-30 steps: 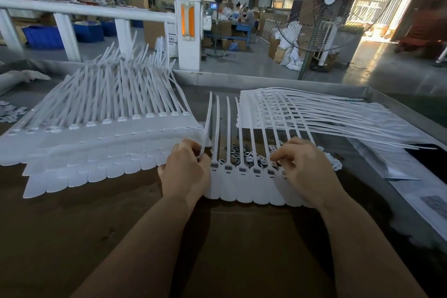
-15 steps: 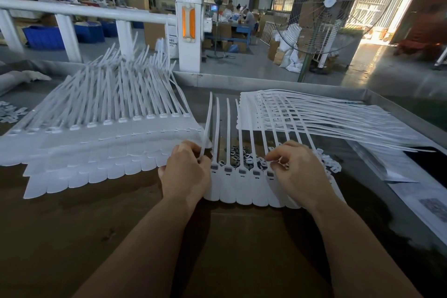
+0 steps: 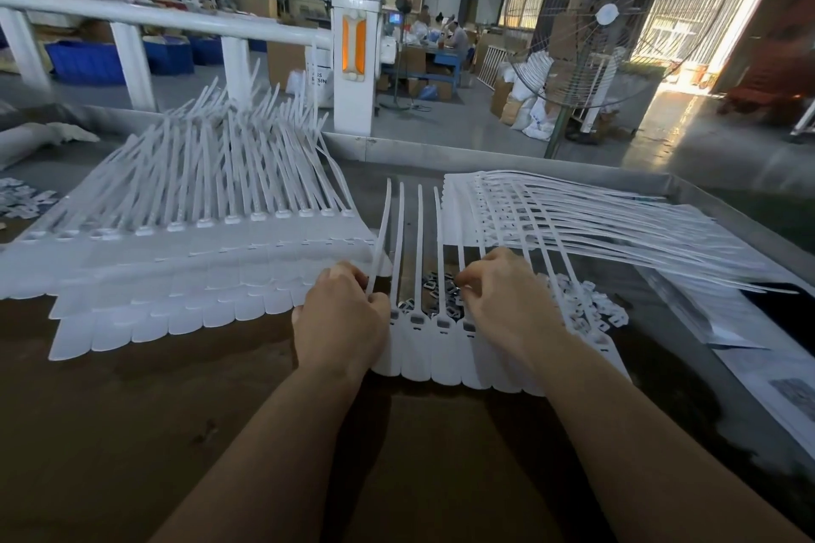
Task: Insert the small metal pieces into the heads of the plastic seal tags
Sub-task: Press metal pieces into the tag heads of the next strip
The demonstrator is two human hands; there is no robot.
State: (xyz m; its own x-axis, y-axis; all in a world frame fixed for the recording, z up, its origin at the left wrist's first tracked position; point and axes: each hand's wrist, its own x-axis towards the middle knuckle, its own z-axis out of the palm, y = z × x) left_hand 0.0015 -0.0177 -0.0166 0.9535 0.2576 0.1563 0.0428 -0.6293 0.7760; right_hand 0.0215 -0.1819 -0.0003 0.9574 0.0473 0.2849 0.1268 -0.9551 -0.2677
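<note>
The left hand has its fingers curled, thumb and forefinger pinching the thin strap of the leftmost tag in the joined row of white plastic seal tags on the brown worktable. The right hand rests knuckles-up on the same row, fingertips curled down beside a tag head; whether it holds a piece cannot be told. The tags are matte, translucent, with flat rounded flags, slotted heads and ribbed straps. Small shiny metal pieces lie heaped under the straps between the hands. A stacked pile of tags lies left; another fanned sheet lies right.
</note>
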